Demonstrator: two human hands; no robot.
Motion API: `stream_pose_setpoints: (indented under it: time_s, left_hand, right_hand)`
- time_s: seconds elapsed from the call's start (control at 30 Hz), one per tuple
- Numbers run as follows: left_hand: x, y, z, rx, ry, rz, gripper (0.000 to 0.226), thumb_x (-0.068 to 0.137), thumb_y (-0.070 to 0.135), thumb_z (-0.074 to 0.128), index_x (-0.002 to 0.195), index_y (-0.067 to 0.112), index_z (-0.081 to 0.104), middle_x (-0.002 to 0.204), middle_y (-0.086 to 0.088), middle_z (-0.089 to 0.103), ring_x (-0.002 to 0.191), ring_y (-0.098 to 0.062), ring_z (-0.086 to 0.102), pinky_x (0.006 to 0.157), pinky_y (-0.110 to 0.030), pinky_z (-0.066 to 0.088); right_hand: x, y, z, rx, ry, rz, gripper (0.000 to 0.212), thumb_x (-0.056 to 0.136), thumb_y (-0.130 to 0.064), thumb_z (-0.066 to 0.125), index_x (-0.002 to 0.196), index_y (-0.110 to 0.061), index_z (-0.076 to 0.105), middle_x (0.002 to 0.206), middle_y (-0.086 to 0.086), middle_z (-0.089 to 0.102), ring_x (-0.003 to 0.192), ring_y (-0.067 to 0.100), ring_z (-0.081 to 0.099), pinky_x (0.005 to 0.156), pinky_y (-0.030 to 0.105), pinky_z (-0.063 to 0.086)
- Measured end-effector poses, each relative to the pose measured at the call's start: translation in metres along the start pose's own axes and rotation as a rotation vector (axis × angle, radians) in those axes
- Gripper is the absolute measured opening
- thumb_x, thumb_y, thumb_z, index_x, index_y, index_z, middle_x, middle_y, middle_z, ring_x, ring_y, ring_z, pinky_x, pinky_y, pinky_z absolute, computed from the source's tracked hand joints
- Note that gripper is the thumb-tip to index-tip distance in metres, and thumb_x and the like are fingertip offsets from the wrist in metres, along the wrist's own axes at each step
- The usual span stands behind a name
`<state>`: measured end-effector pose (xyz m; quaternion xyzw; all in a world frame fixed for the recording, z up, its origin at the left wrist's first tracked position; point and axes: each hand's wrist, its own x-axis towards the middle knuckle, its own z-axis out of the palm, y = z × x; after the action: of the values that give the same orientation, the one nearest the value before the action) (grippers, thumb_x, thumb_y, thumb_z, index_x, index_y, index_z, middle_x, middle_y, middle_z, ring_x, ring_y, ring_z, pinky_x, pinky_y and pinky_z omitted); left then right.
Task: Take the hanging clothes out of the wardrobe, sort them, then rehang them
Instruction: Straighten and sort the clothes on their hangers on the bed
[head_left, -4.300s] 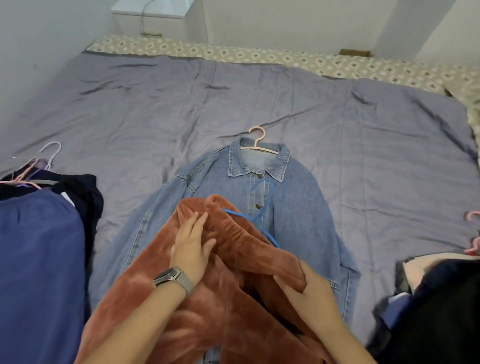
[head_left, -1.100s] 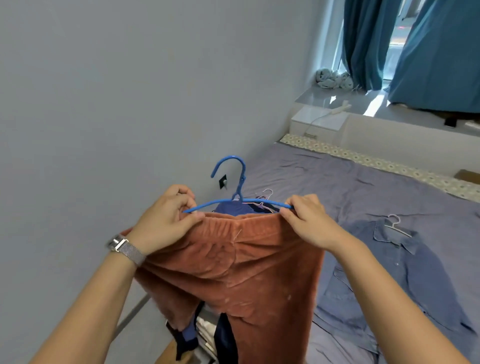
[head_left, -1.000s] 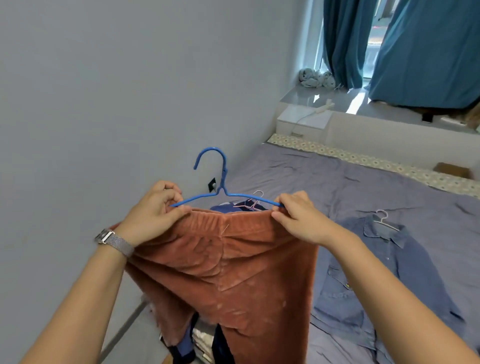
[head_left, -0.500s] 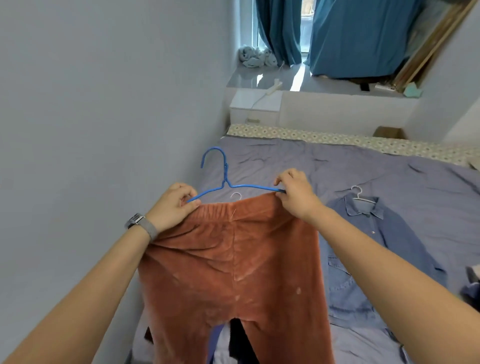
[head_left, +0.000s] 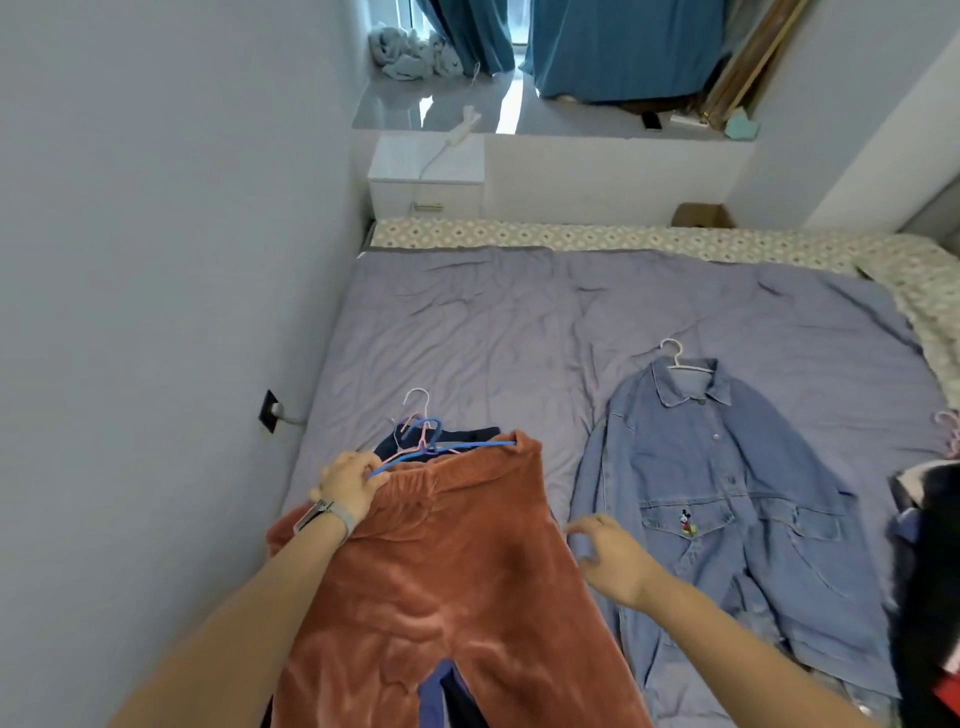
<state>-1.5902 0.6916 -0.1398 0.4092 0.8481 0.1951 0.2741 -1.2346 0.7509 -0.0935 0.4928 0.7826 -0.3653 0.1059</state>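
Note:
Rust-brown fleece trousers (head_left: 457, 582) on a blue hanger (head_left: 447, 448) lie on the bed (head_left: 519, 322), spread over a pile of dark clothes with pink and white hangers (head_left: 415, 410). My left hand (head_left: 348, 483) grips the left end of the waistband and hanger. My right hand (head_left: 610, 558) hovers with loosely spread fingers between the trousers and a denim jacket (head_left: 727, 499) lying flat on a white hanger (head_left: 678, 358).
A wall with a socket (head_left: 269, 411) runs along the left. More dark clothes (head_left: 930, 561) are heaped at the right edge. A white nightstand (head_left: 426, 179) and window ledge stand beyond the bed. The lilac sheet is bare beyond the pile.
The trousers came down from mid-air onto the pile at the bed's left. My right hand let go of the hanger's right end and drew back.

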Motion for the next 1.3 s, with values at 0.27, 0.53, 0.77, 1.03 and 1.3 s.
stream_pose_setpoints:
  time_s: [0.27,0.53,0.77,1.03,1.3]
  left_hand:
    - [0.076,0.006,0.029,-0.133,-0.046,-0.108,0.056,0.073,0.018,0.079,0.123,0.002,0.057,0.129,-0.022,0.049,0.116,-0.036,0.052,0.104,-0.039,0.037]
    - [-0.029,0.101,0.137,-0.026,-0.385,0.160,0.069,0.075,0.035,0.075,0.134,0.019,0.044,0.138,-0.003,0.038,0.131,-0.022,0.034,0.112,-0.033,0.026]
    - [-0.090,0.204,0.222,-0.009,-0.369,0.202,0.062,0.073,0.038,0.073,0.128,0.019,0.052,0.130,-0.002,0.049,0.122,-0.023,0.047,0.103,-0.038,0.038]
    - [-0.116,0.312,0.333,-0.117,-0.149,0.087,0.039,0.077,0.008,0.074,0.112,0.001,0.061,0.108,-0.012,0.061,0.097,-0.020,0.056,0.095,-0.030,0.043]
    - [-0.098,0.369,0.437,-0.175,-0.120,0.044,0.035,0.077,0.006,0.073,0.104,0.022,0.057,0.094,0.006,0.056,0.093,-0.015,0.056,0.081,-0.010,0.036]
  right_hand:
    - [0.015,0.052,0.033,0.090,-0.011,0.104,0.041,0.085,-0.004,0.047,0.123,-0.019,0.051,0.113,-0.002,0.036,0.123,0.015,0.046,0.092,0.002,0.022]
    - [-0.006,0.125,0.019,0.098,0.021,0.192,0.043,0.087,-0.003,0.045,0.129,-0.013,0.047,0.114,-0.004,0.027,0.117,0.020,0.050,0.097,0.013,0.032]
    - [-0.020,0.243,-0.024,0.158,0.026,0.214,0.043,0.086,-0.001,0.046,0.128,-0.010,0.047,0.126,0.005,0.036,0.119,0.022,0.050,0.097,0.015,0.033]
    - [-0.028,0.433,-0.071,0.135,-0.081,0.254,0.047,0.090,-0.005,0.048,0.136,-0.009,0.039,0.140,0.009,0.039,0.132,0.020,0.039,0.104,0.016,0.025]
    - [0.046,0.578,-0.113,-0.054,0.013,0.277,0.055,0.090,-0.029,0.049,0.140,-0.012,0.033,0.141,0.007,0.046,0.131,0.022,0.043,0.108,0.026,0.028]
